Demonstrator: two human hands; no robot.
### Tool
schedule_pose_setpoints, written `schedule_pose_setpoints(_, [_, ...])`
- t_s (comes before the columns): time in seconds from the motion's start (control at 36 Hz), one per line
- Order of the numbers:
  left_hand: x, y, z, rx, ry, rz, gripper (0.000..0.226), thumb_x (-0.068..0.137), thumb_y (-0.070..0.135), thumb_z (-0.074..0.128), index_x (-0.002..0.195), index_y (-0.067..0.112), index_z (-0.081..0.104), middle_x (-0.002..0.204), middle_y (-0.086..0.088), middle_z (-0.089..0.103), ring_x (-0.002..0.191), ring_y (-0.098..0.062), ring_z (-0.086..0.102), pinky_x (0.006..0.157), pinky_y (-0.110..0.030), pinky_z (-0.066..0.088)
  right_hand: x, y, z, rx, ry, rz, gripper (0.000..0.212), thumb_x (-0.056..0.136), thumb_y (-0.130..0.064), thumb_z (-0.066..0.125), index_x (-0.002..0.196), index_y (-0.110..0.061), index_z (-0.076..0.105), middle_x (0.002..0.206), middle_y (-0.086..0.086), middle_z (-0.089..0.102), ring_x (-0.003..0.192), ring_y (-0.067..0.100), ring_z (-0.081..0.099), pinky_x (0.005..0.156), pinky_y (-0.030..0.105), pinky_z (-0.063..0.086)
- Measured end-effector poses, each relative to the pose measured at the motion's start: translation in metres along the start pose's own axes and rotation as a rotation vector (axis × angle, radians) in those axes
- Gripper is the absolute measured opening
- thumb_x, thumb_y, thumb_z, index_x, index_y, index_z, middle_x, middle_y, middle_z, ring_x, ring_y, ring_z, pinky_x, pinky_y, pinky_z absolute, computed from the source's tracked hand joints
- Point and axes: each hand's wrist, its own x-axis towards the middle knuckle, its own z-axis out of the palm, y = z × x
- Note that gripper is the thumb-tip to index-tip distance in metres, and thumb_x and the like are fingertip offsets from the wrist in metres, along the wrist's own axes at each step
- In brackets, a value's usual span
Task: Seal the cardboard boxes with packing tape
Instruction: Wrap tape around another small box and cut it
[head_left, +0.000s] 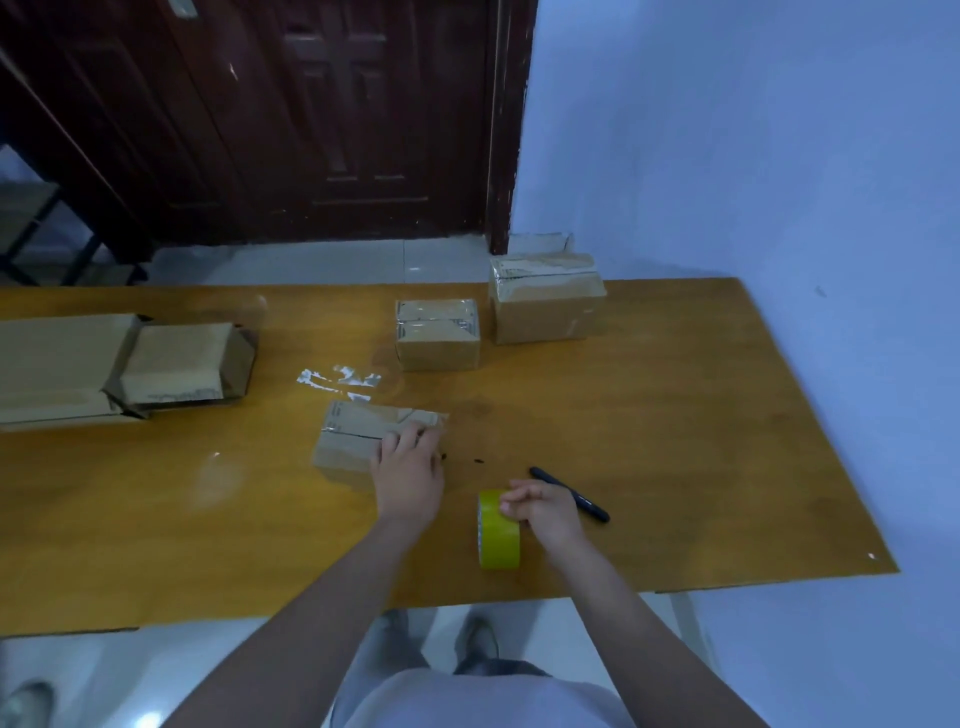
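Fingers (415, 434) of left hand (408, 470) press flat on small brown cardboard box (353, 441), right hand (543, 506) pinches upright yellow-green tape roll (497, 530) on worktop (675, 415); roll may slip or roll away.

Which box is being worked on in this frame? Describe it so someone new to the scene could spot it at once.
On the wooden table, look toward the near edge, just left of the yellow-green tape roll gripped by the right hand. The small cardboard box there lies under the left hand, which rests on its top. The other closed boxes stand untouched farther back.
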Motion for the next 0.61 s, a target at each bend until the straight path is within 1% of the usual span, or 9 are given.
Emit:
schedule_pose_setpoints(0.06, [0.009, 0.001, -0.005, 0.015, 0.009, -0.019, 0.029, 0.094, 0.022, 0.054, 0.122, 0.016, 0.059, 0.120, -0.004, 0.058, 0.113, -0.028, 0.050, 0.097, -0.042, 0.032, 0.001, 0.000, 0.000, -0.015, -0.003, -0.001, 0.020, 0.075, 0.007, 0.069, 0.067, -0.011, 0.068, 0.108, 0.000, 0.061, 0.114, 0.025, 0.054, 0.103, 0.043, 0.041])
schedule_pose_setpoints(0.11, [0.019, 0.000, -0.010, 0.015, 0.046, -0.004, 0.037, 0.098, 0.033, 0.048, 0.129, 0.015, 0.052, 0.123, -0.003, 0.056, 0.119, -0.025, 0.048, 0.100, -0.039, 0.028, 0.000, -0.002, 0.000, -0.012, -0.014, -0.006, 0.021, 0.076, 0.008, 0.068, 0.067, -0.011, 0.068, 0.108, 0.001, 0.061, 0.112, 0.025, 0.055, 0.095, 0.037, 0.044])
schedule_pose_setpoints(0.19, [0.036, -0.001, -0.016, 0.011, 0.042, 0.028, 0.043, 0.096, 0.036, 0.052, 0.131, 0.011, 0.050, 0.125, -0.006, 0.053, 0.122, -0.027, 0.043, 0.100, -0.038, 0.026, -0.003, -0.004, 0.000, 0.017, -0.016, -0.011, 0.020, 0.077, 0.008, 0.067, 0.068, -0.009, 0.067, 0.107, 0.001, 0.061, 0.107, 0.023, 0.056, 0.079, 0.029, 0.043])
schedule_pose_setpoints(0.28, [0.053, -0.005, -0.014, 0.088, -0.091, 0.080, 0.042, 0.097, 0.037, 0.047, 0.132, 0.013, 0.050, 0.128, -0.004, 0.047, 0.126, -0.025, 0.036, 0.106, -0.036, 0.019, -0.006, -0.004, 0.000, 0.051, -0.011, -0.010, 0.019, 0.076, 0.010, 0.067, 0.068, -0.007, 0.066, 0.107, 0.003, 0.062, 0.102, 0.023, 0.057, 0.070, 0.024, 0.041])
schedule_pose_setpoints(0.31, [0.058, -0.006, -0.012, 0.133, -0.145, 0.093, 0.038, 0.098, 0.037, 0.044, 0.128, 0.015, 0.053, 0.125, -0.003, 0.048, 0.125, -0.024, 0.036, 0.107, -0.035, 0.018, -0.007, -0.004, 0.000, 0.057, -0.010, -0.014, 0.019, 0.076, 0.010, 0.066, 0.067, -0.007, 0.066, 0.107, 0.003, 0.062, 0.099, 0.022, 0.056, 0.068, 0.023, 0.040])
schedule_pose_setpoints(0.36, [0.065, -0.006, -0.010, 0.158, -0.231, 0.082, 0.029, 0.098, 0.035, 0.040, 0.105, 0.018, 0.062, 0.110, -0.001, 0.053, 0.118, -0.023, 0.042, 0.105, -0.034, 0.021, -0.009, -0.004, -0.001, 0.069, -0.015, -0.017, 0.021, 0.076, 0.012, 0.066, 0.065, -0.007, 0.065, 0.104, 0.002, 0.062, 0.094, 0.020, 0.057, 0.064, 0.021, 0.039])
schedule_pose_setpoints(0.44, [0.070, -0.003, -0.005, 0.081, -0.230, 0.017, 0.020, 0.095, 0.027, 0.043, 0.078, 0.022, 0.053, 0.084, 0.003, 0.051, 0.101, -0.022, 0.052, 0.097, -0.035, 0.028, -0.010, -0.004, -0.002, 0.080, -0.027, -0.005, 0.020, 0.076, 0.011, 0.066, 0.066, -0.006, 0.065, 0.103, -0.001, 0.062, 0.089, 0.015, 0.057, 0.062, 0.020, 0.040])
schedule_pose_setpoints(0.5, [0.070, 0.001, -0.001, 0.073, -0.203, -0.012, 0.018, 0.093, 0.024, 0.044, 0.077, 0.023, 0.051, 0.080, 0.004, 0.052, 0.096, -0.021, 0.053, 0.095, -0.035, 0.029, -0.010, -0.004, -0.002, 0.082, -0.034, 0.007, 0.017, 0.076, 0.011, 0.065, 0.069, -0.005, 0.065, 0.103, -0.002, 0.062, 0.090, 0.012, 0.057, 0.063, 0.020, 0.040])
schedule_pose_setpoints(0.61, [0.071, 0.001, 0.001, 0.120, -0.212, 0.016, 0.021, 0.096, 0.023, 0.044, 0.092, 0.024, 0.064, 0.087, 0.006, 0.057, 0.101, -0.019, 0.052, 0.101, -0.036, 0.023, -0.008, -0.003, -0.002, 0.099, -0.027, 0.006, 0.014, 0.076, 0.011, 0.065, 0.072, -0.003, 0.066, 0.106, -0.001, 0.062, 0.092, 0.011, 0.058, 0.066, 0.021, 0.043])
